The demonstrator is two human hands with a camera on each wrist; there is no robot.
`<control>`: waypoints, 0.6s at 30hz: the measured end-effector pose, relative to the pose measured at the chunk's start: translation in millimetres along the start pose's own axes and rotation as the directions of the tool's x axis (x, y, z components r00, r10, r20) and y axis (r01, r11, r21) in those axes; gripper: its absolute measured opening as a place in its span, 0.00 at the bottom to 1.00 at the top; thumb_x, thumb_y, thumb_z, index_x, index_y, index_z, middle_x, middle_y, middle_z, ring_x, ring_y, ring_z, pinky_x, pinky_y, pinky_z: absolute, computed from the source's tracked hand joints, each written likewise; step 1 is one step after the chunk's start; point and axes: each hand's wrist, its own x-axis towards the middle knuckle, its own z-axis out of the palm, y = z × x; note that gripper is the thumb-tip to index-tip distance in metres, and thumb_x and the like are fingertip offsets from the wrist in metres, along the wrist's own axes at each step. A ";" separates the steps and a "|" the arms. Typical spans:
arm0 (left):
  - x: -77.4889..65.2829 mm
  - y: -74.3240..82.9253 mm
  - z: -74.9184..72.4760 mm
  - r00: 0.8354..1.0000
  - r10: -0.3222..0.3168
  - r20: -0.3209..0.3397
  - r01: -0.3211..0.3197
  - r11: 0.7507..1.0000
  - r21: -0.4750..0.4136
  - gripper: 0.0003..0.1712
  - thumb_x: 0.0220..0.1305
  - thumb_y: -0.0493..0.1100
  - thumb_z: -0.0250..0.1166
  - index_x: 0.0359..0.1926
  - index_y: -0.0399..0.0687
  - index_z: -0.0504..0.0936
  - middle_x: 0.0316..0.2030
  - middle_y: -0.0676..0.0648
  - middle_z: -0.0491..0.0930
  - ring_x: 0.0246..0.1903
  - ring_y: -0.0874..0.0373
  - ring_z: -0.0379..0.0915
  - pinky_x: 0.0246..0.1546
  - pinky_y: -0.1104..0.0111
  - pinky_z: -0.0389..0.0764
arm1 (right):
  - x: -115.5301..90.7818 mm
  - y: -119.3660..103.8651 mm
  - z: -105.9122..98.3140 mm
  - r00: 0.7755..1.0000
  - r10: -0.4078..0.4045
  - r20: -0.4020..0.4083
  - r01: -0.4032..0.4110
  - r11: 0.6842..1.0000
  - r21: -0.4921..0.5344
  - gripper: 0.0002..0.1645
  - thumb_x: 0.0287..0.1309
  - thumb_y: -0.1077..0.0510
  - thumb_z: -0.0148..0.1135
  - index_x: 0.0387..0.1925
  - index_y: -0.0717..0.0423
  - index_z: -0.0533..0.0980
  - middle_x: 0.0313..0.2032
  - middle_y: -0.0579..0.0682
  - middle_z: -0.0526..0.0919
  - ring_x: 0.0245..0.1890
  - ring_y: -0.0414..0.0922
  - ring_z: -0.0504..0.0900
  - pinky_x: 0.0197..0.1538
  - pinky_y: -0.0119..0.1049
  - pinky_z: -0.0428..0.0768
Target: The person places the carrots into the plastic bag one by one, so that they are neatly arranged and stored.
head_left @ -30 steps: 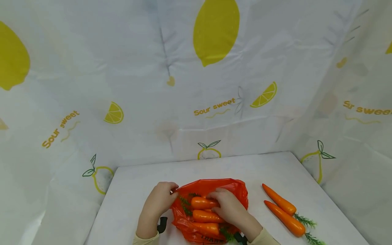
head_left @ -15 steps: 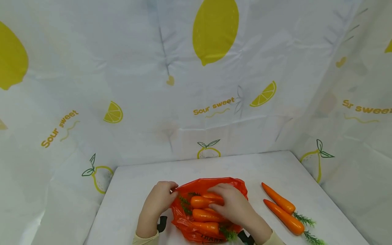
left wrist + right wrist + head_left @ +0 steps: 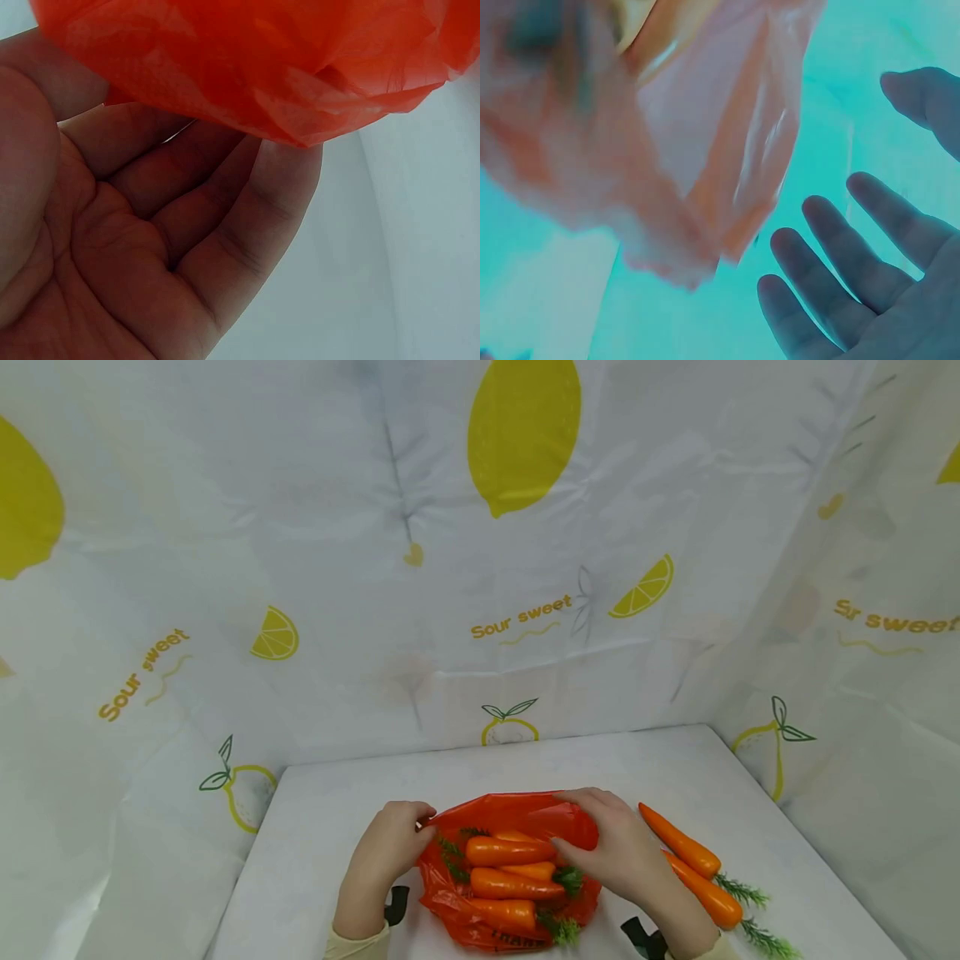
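A red plastic bag (image 3: 517, 810) lies open on the table with several orange carrots (image 3: 513, 884) and their green tops inside. At its left edge, my left hand (image 3: 387, 852) pinches the bag's rim between thumb and fingers. The left wrist view shows the red plastic (image 3: 247, 67) over those curled fingers. My right hand (image 3: 618, 843) is over the bag's right side with thumb and fingers spread. In the right wrist view, the right hand's fingers (image 3: 836, 251) stand apart from the bag (image 3: 727, 142) and hold nothing.
Two more carrots, a far one (image 3: 678, 841) and a nearer one (image 3: 708, 893), lie on the white table (image 3: 337, 793) right of the bag. The right forearm partly covers the nearer one. A lemon-print cloth (image 3: 360, 610) hangs behind and along both sides.
My right hand has let go of a carrot in the bag and moved right, its fingers spreading. The left hand has kept its hold on the rim.
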 end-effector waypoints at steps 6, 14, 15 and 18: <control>-0.3 0.2 -0.4 1.000 0.006 -0.006 -0.006 1.000 -0.005 0.11 0.71 0.39 0.73 0.52 0.43 0.93 0.42 0.47 0.92 0.34 0.59 0.83 0.36 0.62 0.88 | -7.3 29.3 -17.6 0.996 0.022 -0.086 -0.023 1.000 -0.012 0.38 0.60 0.42 0.85 0.70 0.43 0.83 0.66 0.51 0.87 0.65 0.59 0.84 0.61 0.68 0.87; 0.2 -0.1 0.1 1.000 -0.012 0.016 0.012 1.000 -0.017 0.12 0.72 0.39 0.73 0.53 0.43 0.93 0.44 0.46 0.93 0.35 0.59 0.82 0.36 0.62 0.87 | -19.0 65.6 -39.9 0.973 0.213 -0.084 -0.216 0.976 -0.020 0.45 0.62 0.38 0.82 0.76 0.47 0.77 0.72 0.62 0.80 0.68 0.66 0.78 0.62 0.76 0.82; 0.4 -0.4 0.3 1.000 -0.010 0.015 0.010 1.000 -0.015 0.12 0.72 0.39 0.73 0.53 0.42 0.93 0.44 0.46 0.93 0.35 0.59 0.82 0.36 0.62 0.88 | -20.0 70.7 -41.1 0.970 0.224 -0.098 -0.227 0.974 -0.021 0.46 0.62 0.38 0.82 0.76 0.48 0.76 0.71 0.62 0.80 0.67 0.66 0.78 0.61 0.76 0.82; 0.6 -1.0 0.5 1.000 -0.009 0.012 0.009 1.000 -0.015 0.12 0.72 0.39 0.73 0.53 0.42 0.93 0.44 0.46 0.93 0.35 0.59 0.83 0.37 0.61 0.88 | -21.9 88.2 -41.7 0.964 0.226 -0.143 -0.233 0.972 -0.033 0.46 0.61 0.40 0.83 0.75 0.52 0.76 0.68 0.65 0.82 0.63 0.65 0.80 0.58 0.73 0.85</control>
